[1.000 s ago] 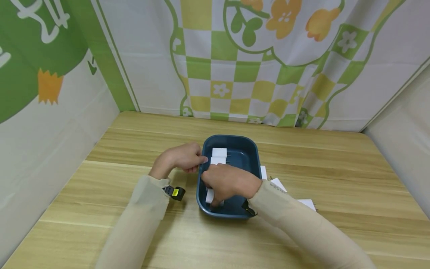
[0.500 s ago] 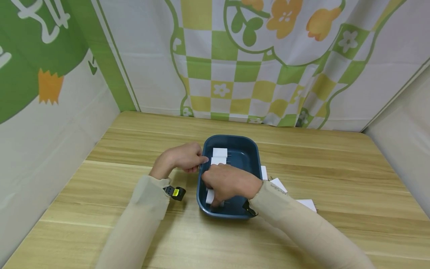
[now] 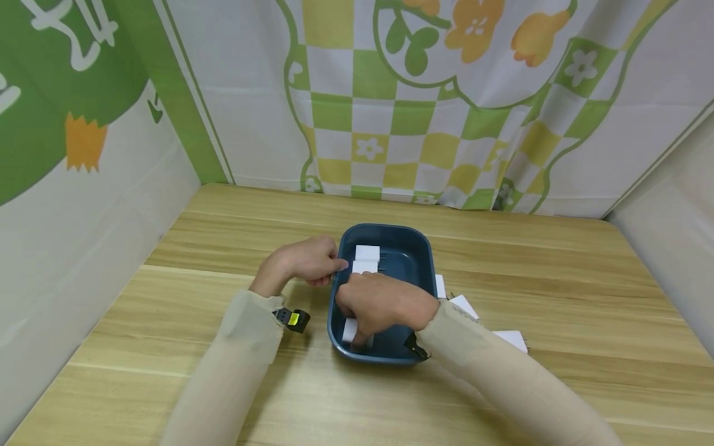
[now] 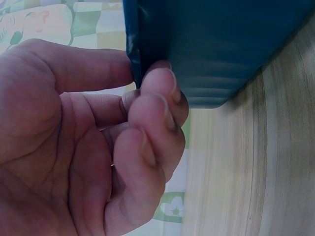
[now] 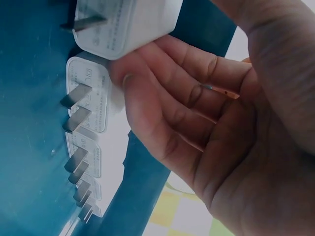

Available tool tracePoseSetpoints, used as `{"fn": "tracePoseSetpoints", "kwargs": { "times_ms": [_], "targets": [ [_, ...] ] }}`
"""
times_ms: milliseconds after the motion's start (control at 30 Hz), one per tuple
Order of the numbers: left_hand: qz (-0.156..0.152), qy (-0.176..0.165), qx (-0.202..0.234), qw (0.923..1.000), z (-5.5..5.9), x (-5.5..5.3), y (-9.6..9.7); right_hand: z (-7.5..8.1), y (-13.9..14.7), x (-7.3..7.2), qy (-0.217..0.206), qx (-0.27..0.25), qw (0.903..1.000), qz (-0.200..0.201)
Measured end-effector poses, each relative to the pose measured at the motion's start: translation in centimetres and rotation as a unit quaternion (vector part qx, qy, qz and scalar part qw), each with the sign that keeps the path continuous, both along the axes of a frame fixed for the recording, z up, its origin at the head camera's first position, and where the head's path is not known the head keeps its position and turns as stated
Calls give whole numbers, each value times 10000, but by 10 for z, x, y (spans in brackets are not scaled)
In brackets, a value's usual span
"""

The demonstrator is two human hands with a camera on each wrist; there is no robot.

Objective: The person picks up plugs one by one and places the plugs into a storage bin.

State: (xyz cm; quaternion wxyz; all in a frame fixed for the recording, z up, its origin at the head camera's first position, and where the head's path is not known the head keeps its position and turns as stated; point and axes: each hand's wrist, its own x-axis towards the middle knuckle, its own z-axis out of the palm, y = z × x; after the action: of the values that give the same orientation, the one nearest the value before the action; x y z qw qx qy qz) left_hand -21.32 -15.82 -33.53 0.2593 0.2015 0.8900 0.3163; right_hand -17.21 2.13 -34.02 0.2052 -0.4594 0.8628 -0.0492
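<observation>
a white charger (image 3: 349, 331) sits nudged toward the near edge of the tray (image 3: 411, 267), pinched beneath the right hand (image 3: 385, 301), the left hand (image 3: 309, 259) clamping the tray's left rim.

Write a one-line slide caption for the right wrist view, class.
A bare right hand holds a white, boxy charger with metal prongs, beside a row of similar chargers in a glossy blue tray.

I'm wearing beige sleeves (image 3: 223, 365) and looking at a dark blue tray (image 3: 406, 269), white chargers (image 3: 367, 253) with silvery prongs (image 5: 76, 97), a yellowish-brown wood-grained table (image 3: 139, 347), and a white curtain (image 3: 429, 130) that is showing green-and-yellow checks (image 3: 409, 118) and orange flowers (image 3: 474, 28).
</observation>
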Motion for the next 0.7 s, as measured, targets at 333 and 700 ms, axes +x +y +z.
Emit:
{"fn": "tracePoseSetpoints", "kwargs": {
  "times_ms": [333, 700],
  "targets": [
    [-43, 65, 30, 10000, 1, 1, 0, -2, -1, 0, 117, 45, 9997, 194],
    [16, 0, -15, 10000, 2, 0, 1, -6, 0, 0, 51, -46, 9996, 256]
  ]
}}
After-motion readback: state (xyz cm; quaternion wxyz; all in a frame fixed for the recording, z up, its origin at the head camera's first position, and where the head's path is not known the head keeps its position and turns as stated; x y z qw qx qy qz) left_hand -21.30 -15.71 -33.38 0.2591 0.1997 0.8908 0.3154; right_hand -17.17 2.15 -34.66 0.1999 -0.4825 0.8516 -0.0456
